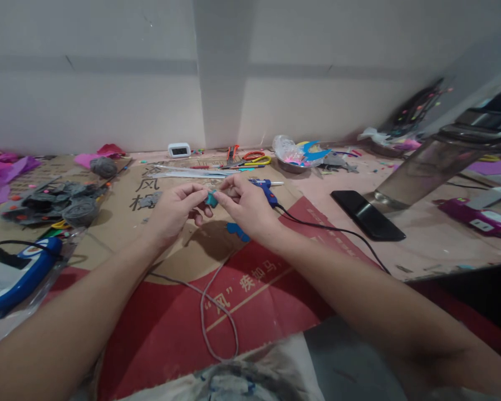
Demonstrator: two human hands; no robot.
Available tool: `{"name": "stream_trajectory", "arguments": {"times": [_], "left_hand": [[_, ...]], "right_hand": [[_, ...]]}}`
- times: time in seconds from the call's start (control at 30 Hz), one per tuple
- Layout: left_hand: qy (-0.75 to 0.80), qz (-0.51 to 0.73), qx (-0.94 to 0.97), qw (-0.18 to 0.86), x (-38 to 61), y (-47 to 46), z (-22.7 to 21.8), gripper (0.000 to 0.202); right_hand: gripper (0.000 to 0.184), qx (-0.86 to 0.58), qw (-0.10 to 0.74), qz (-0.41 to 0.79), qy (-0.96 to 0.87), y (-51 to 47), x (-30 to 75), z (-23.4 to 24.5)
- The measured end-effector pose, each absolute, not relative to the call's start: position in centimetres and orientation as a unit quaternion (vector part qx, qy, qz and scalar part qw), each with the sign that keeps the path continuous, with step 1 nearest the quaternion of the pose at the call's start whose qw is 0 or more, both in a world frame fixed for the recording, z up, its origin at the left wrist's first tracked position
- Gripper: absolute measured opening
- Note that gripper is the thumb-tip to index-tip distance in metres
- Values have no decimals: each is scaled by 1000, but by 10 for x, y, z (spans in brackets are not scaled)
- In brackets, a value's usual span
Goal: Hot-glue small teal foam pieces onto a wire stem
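Over the cardboard, my left hand (179, 209) and my right hand (246, 203) meet, fingertips pinched on a small teal piece (211, 199) that looks like felt or foam. Its full shape is partly covered by my fingers. Just beneath my right hand lies a flat blue cut-out (237, 231). Behind that hand, a blue glue gun (269, 191) rests with its pale nozzle pointing right and its black cord trailing off. A thin grey cord (203, 312) loops across the red part of the cardboard below my hands.
Scissors (256, 160) and pens lie near the wall beside a small white clock (179, 150). A metal bowl (294, 165) holds scraps. To the right are a black phone (366, 215) and a tilted-looking bottle (421, 161). Grey yarn (80, 211) and a blue-white device (25, 273) sit left.
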State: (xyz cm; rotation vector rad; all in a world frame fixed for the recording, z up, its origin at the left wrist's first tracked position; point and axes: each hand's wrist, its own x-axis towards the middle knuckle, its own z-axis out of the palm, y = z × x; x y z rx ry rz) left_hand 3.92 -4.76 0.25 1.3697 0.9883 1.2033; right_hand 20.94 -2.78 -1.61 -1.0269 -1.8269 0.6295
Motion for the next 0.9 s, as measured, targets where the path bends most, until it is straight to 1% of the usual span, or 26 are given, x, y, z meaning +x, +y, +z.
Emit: {"name": "stream_trajectory", "arguments": {"times": [0.1, 0.3, 0.43, 0.57, 0.67, 0.73, 0.9], "left_hand": [[413, 494, 575, 505, 39, -48, 3, 22], [458, 491, 610, 421, 40, -48, 2, 18], [468, 501, 603, 408, 39, -46, 1, 13], [473, 520, 590, 396, 37, -43, -1, 9], [473, 505, 599, 402, 37, -43, -2, 9], [477, 495, 606, 400, 38, -44, 0, 9], [521, 500, 609, 330, 33, -43, 5, 6]], "right_hand": [[19, -396, 465, 262, -747, -28, 209, -17], [22, -370, 472, 266, -754, -30, 206, -15], [23, -353, 466, 267, -766, -33, 205, -14], [17, -369, 463, 238, -770, -35, 205, -12], [10, -376, 463, 201, -777, -35, 206, -9], [9, -379, 461, 187, -781, -34, 207, -7], [14, -385, 438, 197, -788, -31, 209, -9]]}}
